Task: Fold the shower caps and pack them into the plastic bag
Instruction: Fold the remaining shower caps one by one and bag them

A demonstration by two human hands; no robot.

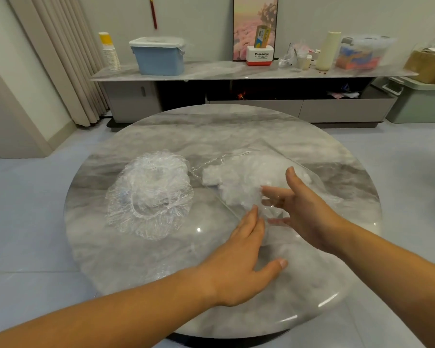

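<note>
A pale-tiled room with a beige curtain (60, 59) on the left and a long low sideboard (236, 74) along the far wall lies behind a round grey marble table (161, 272). On the sideboard stand a stack of paper cups (109, 52), a blue lidded bin (158, 56), and a white and red box (259, 55) printed "Panasonic", with a smaller carton (261, 36) standing in it whose writing is too small to read. Further right are a cream cylinder (328, 50) and a clear box (362, 52) of coloured things.

On the table, left of centre, lies a loose pile of clear shower caps (148, 194), unfolded, their gathered rims showing. Just beside it to the right lies the clear plastic bag (261, 159), with white folded caps (234, 179) already inside; a small label near its far edge cannot be read.

The left hand (241, 259) is spread wide, palm down, fingers reaching to the bag's near end. The right hand (301, 209) is open with the thumb up; its fingertips (268, 190) touch the bag's thin film, though whether they pinch it cannot be told.
</note>
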